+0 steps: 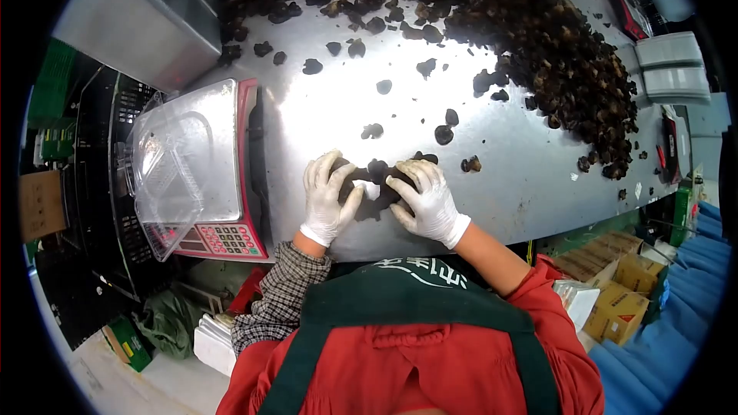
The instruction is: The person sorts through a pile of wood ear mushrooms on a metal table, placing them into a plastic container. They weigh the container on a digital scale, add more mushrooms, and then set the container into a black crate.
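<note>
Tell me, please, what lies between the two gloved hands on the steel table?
In the head view, a small clump of dark pieces lies between the left hand and the right hand, both touching it, on the steel table.

One head-worn fisheye camera looks steeply down past the wearer's green apron (400, 292) onto the steel table (523, 177) — close above the table's near edge, with the table's far end curving away toward the frame's top rim.

A red scale (247, 119) stands at the left of the surface (523, 177), a clear plastic box (184, 154) on it. Cardboard boxes (619, 309) lie near right, white trays (673, 69) far right.
</note>
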